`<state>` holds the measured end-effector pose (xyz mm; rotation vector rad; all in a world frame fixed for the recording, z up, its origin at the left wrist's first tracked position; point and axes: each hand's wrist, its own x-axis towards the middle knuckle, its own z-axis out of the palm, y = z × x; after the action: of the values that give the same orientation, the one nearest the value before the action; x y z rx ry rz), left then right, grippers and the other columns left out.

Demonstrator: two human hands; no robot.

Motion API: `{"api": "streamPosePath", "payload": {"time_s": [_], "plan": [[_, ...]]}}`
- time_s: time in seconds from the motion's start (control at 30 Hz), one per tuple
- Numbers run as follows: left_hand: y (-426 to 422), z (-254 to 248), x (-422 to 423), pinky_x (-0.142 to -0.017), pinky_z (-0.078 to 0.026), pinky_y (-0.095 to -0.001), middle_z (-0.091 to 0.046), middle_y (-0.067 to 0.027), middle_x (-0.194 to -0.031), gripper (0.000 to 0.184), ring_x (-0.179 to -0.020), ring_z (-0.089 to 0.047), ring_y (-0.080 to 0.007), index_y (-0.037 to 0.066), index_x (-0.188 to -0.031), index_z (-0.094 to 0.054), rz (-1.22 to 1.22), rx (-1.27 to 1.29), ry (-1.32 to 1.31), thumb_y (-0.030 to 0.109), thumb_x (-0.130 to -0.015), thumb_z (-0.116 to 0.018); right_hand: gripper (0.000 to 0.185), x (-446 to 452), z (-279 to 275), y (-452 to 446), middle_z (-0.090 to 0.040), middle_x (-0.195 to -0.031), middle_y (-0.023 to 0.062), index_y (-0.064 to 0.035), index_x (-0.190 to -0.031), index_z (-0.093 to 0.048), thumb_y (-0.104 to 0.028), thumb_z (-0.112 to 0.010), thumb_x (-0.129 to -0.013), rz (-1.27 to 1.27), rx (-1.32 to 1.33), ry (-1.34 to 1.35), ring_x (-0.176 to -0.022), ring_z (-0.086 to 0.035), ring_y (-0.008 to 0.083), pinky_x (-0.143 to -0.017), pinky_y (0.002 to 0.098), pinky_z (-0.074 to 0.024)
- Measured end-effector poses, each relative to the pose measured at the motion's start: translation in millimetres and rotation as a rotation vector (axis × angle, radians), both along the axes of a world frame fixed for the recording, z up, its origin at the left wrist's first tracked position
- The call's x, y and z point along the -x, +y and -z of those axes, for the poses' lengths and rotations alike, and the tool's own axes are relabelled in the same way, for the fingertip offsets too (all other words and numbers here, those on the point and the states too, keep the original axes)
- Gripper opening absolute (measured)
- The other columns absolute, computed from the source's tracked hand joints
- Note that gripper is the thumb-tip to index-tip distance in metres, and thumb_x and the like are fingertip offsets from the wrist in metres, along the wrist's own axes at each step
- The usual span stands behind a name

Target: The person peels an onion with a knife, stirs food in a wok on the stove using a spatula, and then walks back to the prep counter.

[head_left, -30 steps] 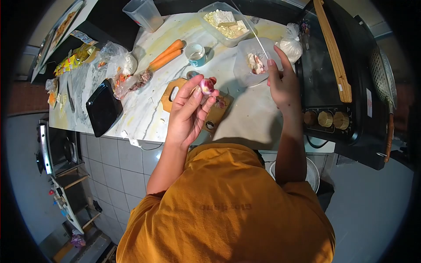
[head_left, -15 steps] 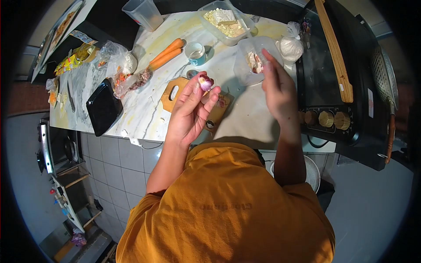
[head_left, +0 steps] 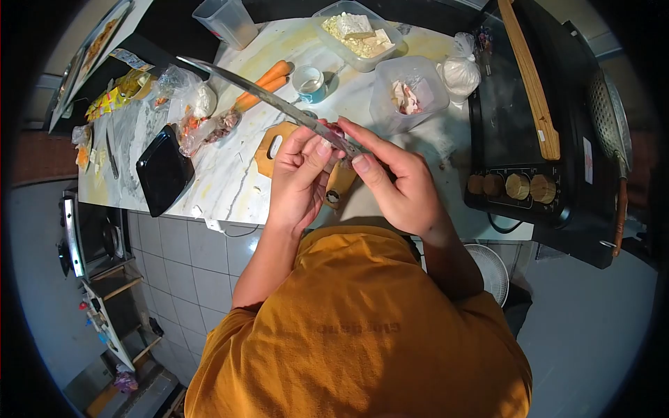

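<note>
My left hand (head_left: 294, 177) is closed on a small purple shallot (head_left: 335, 129), mostly hidden behind the fingers and the blade. In my right hand (head_left: 404, 184), a long knife (head_left: 254, 90) is gripped near its handle end, its blade slanting up to the left across the shallot. The right thumb presses close to the blade and the fingertips touch the shallot. Under both hands lies a wooden cutting board (head_left: 265, 159), largely covered by them. A clear plastic container (head_left: 437, 104) with pale and reddish peelings stands beyond my right hand.
Carrots (head_left: 268, 82), a small blue-and-clear cup (head_left: 309, 85) and a tub of crumbled white food (head_left: 324, 38) stand farther back. A black tray (head_left: 164, 171) and another knife (head_left: 112, 153) lie left. A black oven (head_left: 512, 125) borders the right side, beside a tied bag (head_left: 461, 73).
My right hand has come left and down from above the peelings container, swinging the knife across to the shallot. My left hand stays in place, its fingers now closer around the shallot.
</note>
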<state>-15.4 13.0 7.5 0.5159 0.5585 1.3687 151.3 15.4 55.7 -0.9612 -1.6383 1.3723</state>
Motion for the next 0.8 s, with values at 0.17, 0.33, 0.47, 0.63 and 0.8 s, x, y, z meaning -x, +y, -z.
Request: {"api": "streamPosePath", "payload": {"time_s": [0.17, 0.33, 0.47, 0.63, 0.8], "plan": [[-1.4, 0.7, 0.5, -0.084, -0.051, -0.0268, -0.063, -0.0094, -0.109, 0.027, -0.093, -0.062, -0.0159, 0.003, -0.117, -0.055, 0.015, -0.020, -0.013, 0.004, -0.090, -0.058, 0.038, 0.0, -2.4, -0.5, -0.065, -0.107, 0.0134, -0.0007, -0.129, -0.052, -0.009, -0.054, -0.092, 0.063, -0.088, -0.030, -0.089, -0.057, 0.0085, -0.078, 0.0242, -0.0450], [-3.8, 1.2, 0.8, -0.084, -0.051, -0.0272, -0.064, -0.0101, -0.106, 0.025, -0.092, -0.063, -0.0165, 0.003, -0.115, -0.056, -0.006, 0.000, -0.001, 0.003, -0.090, -0.058, 0.036, -0.5, -1.5, -1.0, -0.063, -0.116, 0.0139, 0.0005, -0.128, -0.052, -0.008, -0.052, -0.093, 0.023, -0.059, -0.117, -0.103, -0.058, 0.0111, -0.088, 0.0257, -0.0450], [-5.9, 1.6, 0.4, -0.084, -0.052, -0.0279, -0.065, -0.0113, -0.103, 0.021, -0.093, -0.064, -0.0184, 0.002, -0.111, -0.057, 0.005, -0.016, 0.000, 0.003, -0.090, -0.059, 0.033, 3.9, 2.9, -2.4, -0.069, -0.091, 0.0143, -0.0035, -0.122, -0.058, -0.009, -0.058, -0.089, 0.145, -0.190, -0.053, -0.073, -0.066, 0.0103, -0.066, 0.0240, -0.0496], [-6.8, 6.6, 1.4, -0.085, -0.052, -0.0290, -0.065, -0.0123, -0.105, 0.022, -0.095, -0.064, -0.0200, 0.004, -0.112, -0.056, 0.016, -0.001, -0.038, 0.003, -0.090, -0.057, 0.031, 4.3, 2.0, -5.1, -0.070, -0.093, 0.0135, -0.0021, -0.121, -0.059, -0.010, -0.057, -0.091, 0.134, -0.117, -0.014, -0.079, -0.066, 0.0104, -0.071, 0.0234, -0.0498], [-6.7, -6.7, -6.1, -0.085, -0.052, -0.0289, -0.063, -0.0134, -0.109, 0.030, -0.098, -0.063, -0.0208, 0.003, -0.122, -0.052, 0.012, 0.006, -0.098, 0.003, -0.092, -0.054, 0.032, 4.0, 7.6, -5.4, -0.066, -0.097, 0.0064, 0.0030, -0.122, -0.056, -0.014, -0.053, -0.096, 0.101, 0.209, 0.254, -0.088, -0.060, 0.0075, -0.077, 0.0221, -0.0474]]}}
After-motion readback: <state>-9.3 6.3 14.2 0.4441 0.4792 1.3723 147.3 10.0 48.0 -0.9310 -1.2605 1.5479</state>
